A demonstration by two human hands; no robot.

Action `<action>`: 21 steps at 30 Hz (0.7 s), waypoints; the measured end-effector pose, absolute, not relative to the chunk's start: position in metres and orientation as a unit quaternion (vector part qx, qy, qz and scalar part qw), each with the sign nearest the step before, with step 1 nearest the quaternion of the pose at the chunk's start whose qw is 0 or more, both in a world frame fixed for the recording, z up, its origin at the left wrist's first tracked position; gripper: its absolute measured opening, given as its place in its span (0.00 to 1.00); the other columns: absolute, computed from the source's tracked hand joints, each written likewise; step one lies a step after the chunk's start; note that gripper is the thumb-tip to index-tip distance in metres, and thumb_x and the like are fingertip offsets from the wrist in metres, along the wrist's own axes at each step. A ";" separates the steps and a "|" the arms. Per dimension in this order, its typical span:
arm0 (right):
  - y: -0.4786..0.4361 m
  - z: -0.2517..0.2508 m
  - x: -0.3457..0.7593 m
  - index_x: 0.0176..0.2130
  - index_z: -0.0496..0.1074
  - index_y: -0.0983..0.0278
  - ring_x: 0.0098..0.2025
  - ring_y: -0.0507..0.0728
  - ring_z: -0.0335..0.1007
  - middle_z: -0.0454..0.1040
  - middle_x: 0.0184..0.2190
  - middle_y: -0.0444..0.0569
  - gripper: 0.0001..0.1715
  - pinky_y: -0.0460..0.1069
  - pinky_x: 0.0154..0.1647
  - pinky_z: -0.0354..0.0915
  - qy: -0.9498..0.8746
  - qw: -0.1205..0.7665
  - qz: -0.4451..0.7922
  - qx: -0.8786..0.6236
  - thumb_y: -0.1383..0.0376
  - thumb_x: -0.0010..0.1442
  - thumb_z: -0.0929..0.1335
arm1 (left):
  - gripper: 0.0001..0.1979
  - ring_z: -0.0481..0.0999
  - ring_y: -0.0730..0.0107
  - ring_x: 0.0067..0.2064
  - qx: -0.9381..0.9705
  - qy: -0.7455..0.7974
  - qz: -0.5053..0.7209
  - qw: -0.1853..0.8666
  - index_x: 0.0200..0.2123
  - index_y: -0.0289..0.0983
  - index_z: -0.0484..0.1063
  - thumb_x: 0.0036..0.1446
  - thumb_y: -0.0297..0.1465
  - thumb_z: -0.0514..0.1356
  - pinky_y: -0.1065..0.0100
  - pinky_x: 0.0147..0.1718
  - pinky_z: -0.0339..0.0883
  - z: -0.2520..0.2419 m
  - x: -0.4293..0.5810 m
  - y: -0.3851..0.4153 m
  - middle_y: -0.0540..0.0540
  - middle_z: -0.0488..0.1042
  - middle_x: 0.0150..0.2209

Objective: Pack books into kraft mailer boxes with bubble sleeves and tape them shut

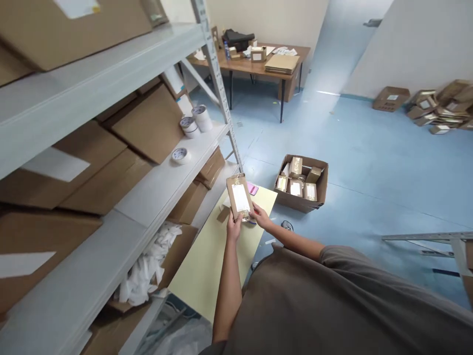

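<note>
A small brown cardboard box with a white label and shiny clear tape is held above the pale yellow tabletop. My left hand grips its lower left edge, thumb on the front face. At the lower right corner my right hand holds the same box. Behind it on the tabletop lies a pink patterned item. A bit of brown cardboard shows left of the box.
An open carton of small labelled boxes stands on the floor beyond the tabletop. Metal shelving with cartons and tape rolls runs along the left. Further back are a wooden table and piled boxes.
</note>
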State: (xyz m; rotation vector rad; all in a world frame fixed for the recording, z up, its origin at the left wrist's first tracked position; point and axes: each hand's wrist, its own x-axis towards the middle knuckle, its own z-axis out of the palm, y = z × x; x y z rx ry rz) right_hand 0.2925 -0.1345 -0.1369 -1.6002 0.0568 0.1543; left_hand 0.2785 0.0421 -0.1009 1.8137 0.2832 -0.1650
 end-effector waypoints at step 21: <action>-0.526 -0.130 0.524 0.70 0.71 0.65 0.74 0.71 0.64 0.73 0.69 0.61 0.37 0.65 0.73 0.61 0.259 0.584 0.026 -0.769 0.49 0.72 0.64 | 0.39 0.54 0.54 0.80 0.876 0.038 -0.180 0.445 0.78 0.36 0.57 0.71 0.44 0.60 0.60 0.76 0.52 -0.092 0.594 -0.350 0.36 0.59 0.78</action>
